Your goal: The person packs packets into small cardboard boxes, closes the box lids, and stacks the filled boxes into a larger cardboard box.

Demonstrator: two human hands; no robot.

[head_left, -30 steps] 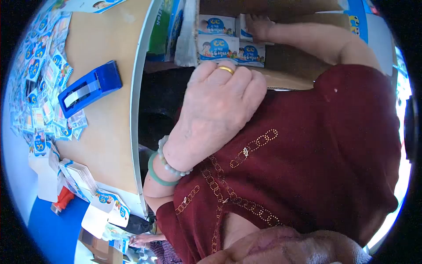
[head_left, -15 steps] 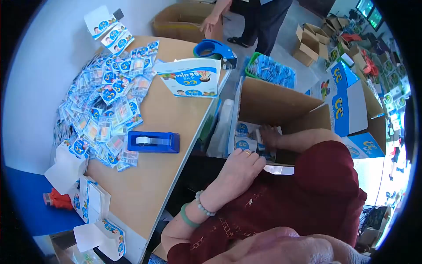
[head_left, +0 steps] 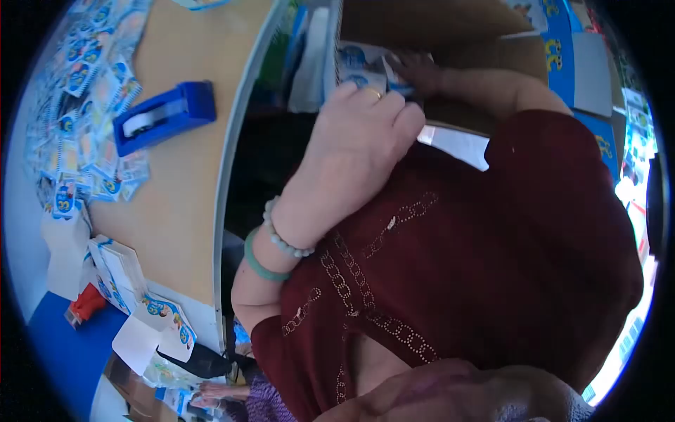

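My left hand (head_left: 365, 144), wearing a ring and two green bracelets, is curled over the near wall of a large cardboard box (head_left: 464, 60), with its fingertips hidden. Inside that box, my right hand (head_left: 418, 74) reaches across from the right. Its fingers are stretched out against small white-and-blue printed boxes (head_left: 354, 58) packed at the left end. Shadow blurs the contact there.
On the wooden table (head_left: 186, 190) stands a blue tape dispenser (head_left: 165, 116), beside a heap of small snack packets (head_left: 84, 105). Flattened white cartons (head_left: 119, 271) lie near the table's lower end. Another person's hand (head_left: 221, 392) shows at the bottom.
My view has tilted down, so the table and the cardboard box sit higher in the frame. My left hand's fingers look more curled. My right hand stays at the small boxes.
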